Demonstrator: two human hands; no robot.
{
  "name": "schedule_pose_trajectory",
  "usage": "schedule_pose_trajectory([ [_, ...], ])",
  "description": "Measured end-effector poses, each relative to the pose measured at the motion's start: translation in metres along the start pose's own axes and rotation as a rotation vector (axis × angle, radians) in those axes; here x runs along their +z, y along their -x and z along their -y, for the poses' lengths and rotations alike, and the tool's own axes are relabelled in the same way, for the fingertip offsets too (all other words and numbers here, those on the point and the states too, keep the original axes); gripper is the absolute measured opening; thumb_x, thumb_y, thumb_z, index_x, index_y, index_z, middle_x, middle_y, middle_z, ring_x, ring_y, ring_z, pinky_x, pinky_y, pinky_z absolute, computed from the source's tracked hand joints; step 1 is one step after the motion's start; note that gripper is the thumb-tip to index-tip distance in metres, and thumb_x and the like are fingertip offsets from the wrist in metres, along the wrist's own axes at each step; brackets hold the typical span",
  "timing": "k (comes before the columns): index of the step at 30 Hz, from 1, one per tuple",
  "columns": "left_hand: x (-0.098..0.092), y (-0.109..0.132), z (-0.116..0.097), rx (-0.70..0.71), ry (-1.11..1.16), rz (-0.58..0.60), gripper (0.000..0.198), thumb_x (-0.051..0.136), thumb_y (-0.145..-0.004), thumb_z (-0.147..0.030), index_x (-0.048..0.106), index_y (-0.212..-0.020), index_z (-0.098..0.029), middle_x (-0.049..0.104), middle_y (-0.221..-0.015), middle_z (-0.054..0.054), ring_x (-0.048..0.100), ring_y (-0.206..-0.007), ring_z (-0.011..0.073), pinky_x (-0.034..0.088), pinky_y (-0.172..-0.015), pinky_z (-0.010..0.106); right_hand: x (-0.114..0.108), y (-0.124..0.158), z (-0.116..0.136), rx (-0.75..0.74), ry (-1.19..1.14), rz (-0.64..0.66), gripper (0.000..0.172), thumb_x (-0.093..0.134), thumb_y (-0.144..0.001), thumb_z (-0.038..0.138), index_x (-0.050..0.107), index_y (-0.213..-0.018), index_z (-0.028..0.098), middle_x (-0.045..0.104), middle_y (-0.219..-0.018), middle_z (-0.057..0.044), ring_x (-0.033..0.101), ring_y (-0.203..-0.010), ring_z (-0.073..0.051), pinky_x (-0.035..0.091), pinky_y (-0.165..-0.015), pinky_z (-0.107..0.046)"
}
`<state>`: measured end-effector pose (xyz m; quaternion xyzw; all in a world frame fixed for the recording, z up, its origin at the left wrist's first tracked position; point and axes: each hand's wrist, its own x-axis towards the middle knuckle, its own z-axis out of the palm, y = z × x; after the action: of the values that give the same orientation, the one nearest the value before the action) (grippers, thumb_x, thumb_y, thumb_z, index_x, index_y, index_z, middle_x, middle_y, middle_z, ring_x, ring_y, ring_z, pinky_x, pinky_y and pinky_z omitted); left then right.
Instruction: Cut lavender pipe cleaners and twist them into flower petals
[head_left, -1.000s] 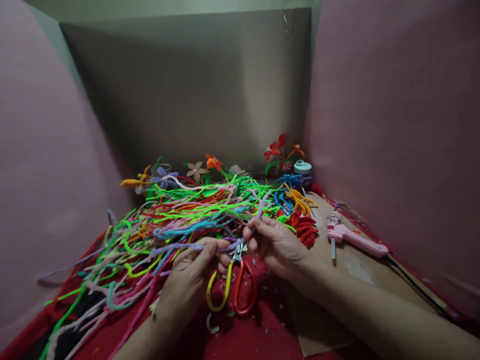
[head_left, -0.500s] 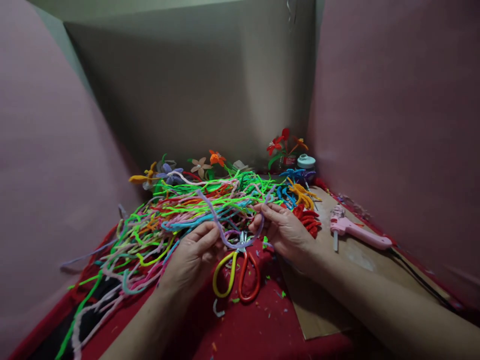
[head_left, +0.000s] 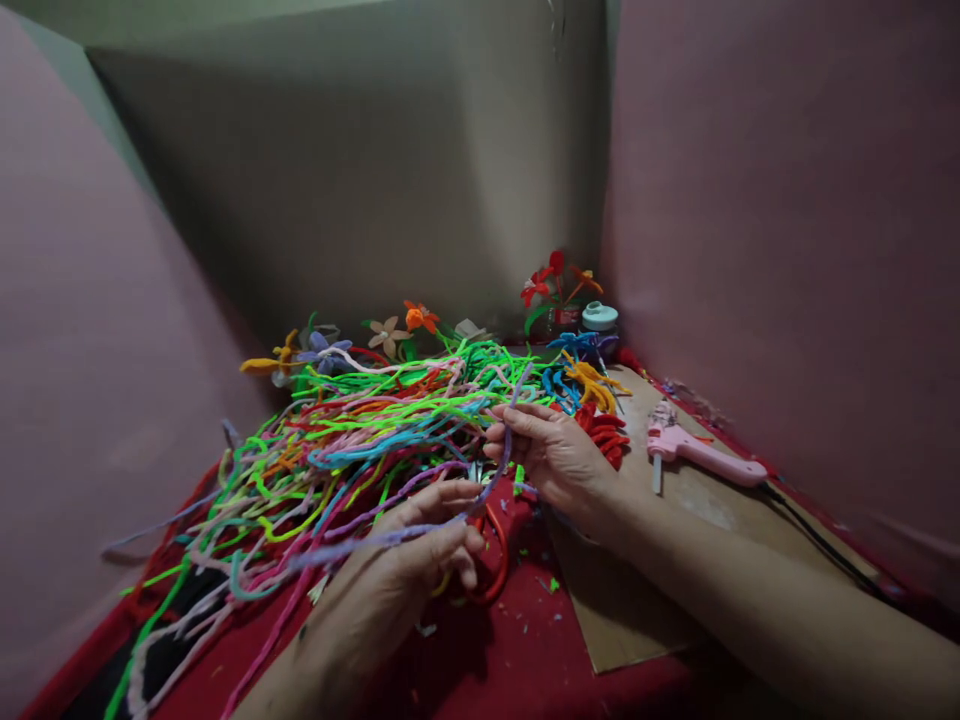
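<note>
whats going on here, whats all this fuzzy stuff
A person's right hand pinches a lavender pipe cleaner, which bends down and runs across the left hand. Scissors, partly hidden by the left hand, lie on red cloth. Beyond is a heap of multicolored pipe cleaners; at right, a pink hot glue gun lies on cardboard.

Hands (head_left: 420,550) and forearms (head_left: 720,585) are bare, left wrist (head_left: 330,620) perhaps dark-specked.
</note>
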<state>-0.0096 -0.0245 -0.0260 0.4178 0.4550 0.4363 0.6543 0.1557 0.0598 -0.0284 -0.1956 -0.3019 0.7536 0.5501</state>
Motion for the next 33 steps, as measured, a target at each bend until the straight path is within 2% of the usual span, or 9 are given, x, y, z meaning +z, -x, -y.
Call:
schedule_pose_trajectory([
  [5,0.002,-0.011,-0.015,0.111,0.115,-0.125,0.018,0.072,-0.069,-0.016,0.067,-0.085,-0.011,0.066,-0.071,0.004,0.060,-0.056,0.0072,0.048,-0.054,0.013,0.001,0.003,0.001,0.026,0.046,0.077,0.016,0.074,-0.066,0.020,0.069,-0.077,0.010,0.064,-0.058,-0.001,0.058,-0.047,-0.009,0.047,-0.049,-0.020],
  [9,0.001,-0.030,-0.028,0.248,-0.014,-0.093,0.016,0.071,-0.070,-0.021,0.065,-0.083,-0.013,0.064,-0.068,0.002,0.057,-0.049,0.0059,0.048,-0.049,0.015,0.002,0.007,-0.004,0.055,0.136,0.108,0.018,0.076,-0.064,0.023,0.070,-0.076,0.010,0.062,-0.056,0.000,0.055,-0.048,-0.007,0.043,-0.045,-0.017],
  [13,0.012,-0.041,-0.036,0.242,-0.110,-0.076,0.021,0.072,-0.070,-0.030,0.064,-0.075,-0.011,0.063,-0.059,0.004,0.056,-0.045,0.0110,0.043,-0.038,0.018,0.004,0.013,-0.009,0.066,0.250,0.174,0.017,0.074,-0.066,0.026,0.070,-0.074,0.011,0.062,-0.058,0.000,0.054,-0.048,-0.006,0.040,-0.044,-0.016],
  [19,0.023,-0.042,-0.039,0.256,-0.188,-0.041,0.030,0.071,-0.071,-0.033,0.067,-0.095,-0.016,0.064,-0.055,0.002,0.055,-0.042,0.0107,0.033,-0.035,0.015,0.000,0.013,-0.011,0.056,0.379,0.198,0.018,0.071,-0.070,0.031,0.069,-0.071,0.013,0.061,-0.055,0.001,0.045,-0.039,-0.004,0.030,-0.038,-0.018],
  [21,0.022,-0.040,-0.041,0.232,-0.198,-0.022,0.027,0.071,-0.071,-0.029,0.069,-0.093,-0.014,0.062,-0.052,0.002,0.052,-0.040,0.0087,0.030,-0.035,0.014,-0.001,0.012,-0.012,0.062,0.395,0.202,0.019,0.071,-0.070,0.031,0.067,-0.066,0.013,0.059,-0.054,0.002,0.042,-0.037,-0.004,0.026,-0.037,-0.019],
  [24,0.021,-0.041,-0.044,0.215,-0.056,-0.062,0.021,0.077,-0.064,-0.021,0.069,-0.079,-0.010,0.057,-0.047,-0.001,0.043,-0.036,0.0042,0.029,-0.034,0.013,-0.002,0.011,-0.011,0.077,0.295,0.224,0.017,0.073,-0.067,0.029,0.067,-0.068,0.013,0.062,-0.059,0.001,0.050,-0.045,-0.006,0.035,-0.046,-0.020],
  [26,0.019,-0.044,-0.044,0.245,0.068,-0.102,0.020,0.077,-0.064,-0.020,0.067,-0.078,-0.011,0.053,-0.049,-0.004,0.041,-0.038,0.0025,0.035,-0.038,0.013,0.000,0.011,-0.010,0.076,0.212,0.255,0.019,0.076,-0.063,0.024,0.070,-0.078,0.014,0.068,-0.068,-0.001,0.059,-0.061,-0.009,0.043,-0.062,-0.023],
  [28,0.016,-0.048,-0.043,0.288,0.138,-0.139,0.018,0.075,-0.068,-0.022,0.065,-0.081,-0.014,0.049,-0.049,-0.007,0.040,-0.039,0.0017,0.039,-0.042,0.013,0.003,0.013,-0.008,0.059,0.179,0.286,0.025,0.076,-0.062,0.023,0.071,-0.085,0.015,0.071,-0.075,-0.003,0.062,-0.073,-0.013,0.043,-0.077,-0.028],
  [33,0.011,-0.052,-0.036,0.326,0.219,-0.134,0.018,0.073,-0.070,-0.023,0.064,-0.081,-0.012,0.043,-0.048,-0.008,0.037,-0.037,0.0020,0.033,-0.035,0.013,0.005,0.014,-0.009,0.013,0.238,0.264,0.018,0.074,-0.066,0.027,0.070,-0.076,0.013,0.068,-0.067,-0.002,0.061,-0.067,-0.012,0.043,-0.076,-0.029],
])
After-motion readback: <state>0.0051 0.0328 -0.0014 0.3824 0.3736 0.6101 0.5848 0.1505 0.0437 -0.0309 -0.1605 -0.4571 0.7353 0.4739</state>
